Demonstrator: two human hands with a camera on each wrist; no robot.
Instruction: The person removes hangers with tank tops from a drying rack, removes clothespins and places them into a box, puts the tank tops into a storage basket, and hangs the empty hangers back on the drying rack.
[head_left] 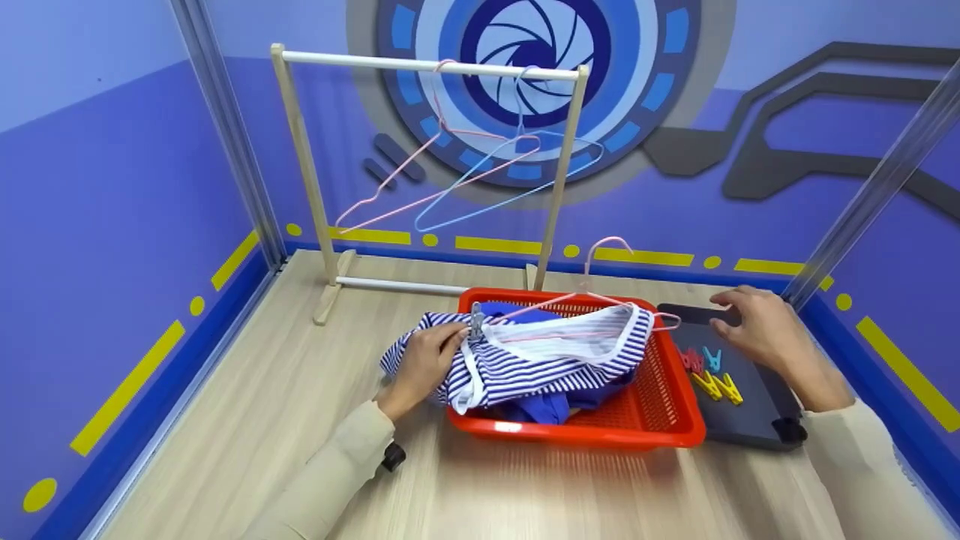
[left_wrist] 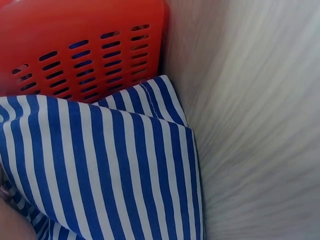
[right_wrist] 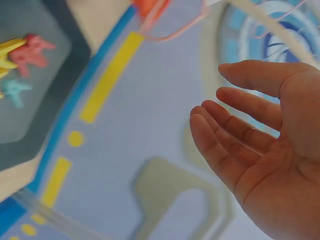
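A blue-and-white striped garment (head_left: 540,367) lies across the red basket (head_left: 679,390), with a pink hanger (head_left: 589,266) partly inside its neck opening. My left hand (head_left: 424,367) pinches the garment's left side, where a grey clip (head_left: 476,322) stands up by the fingertips. In the left wrist view, striped cloth (left_wrist: 110,170) hangs down outside the basket wall (left_wrist: 100,60). Above the dark tray (head_left: 739,424), my right hand (head_left: 769,337) is held with fingers apart and loosely bent. Nothing shows between its thumb and fingers in the right wrist view.
Several clothespins, with a yellow clothespin (head_left: 727,388) and a blue clothespin (head_left: 712,360) among them, lie in the tray. Behind the basket stands a rack (head_left: 300,150) bearing another pink hanger (head_left: 405,165) and a blue hanger (head_left: 510,199). Blue cloth (head_left: 544,407) is in the basket.
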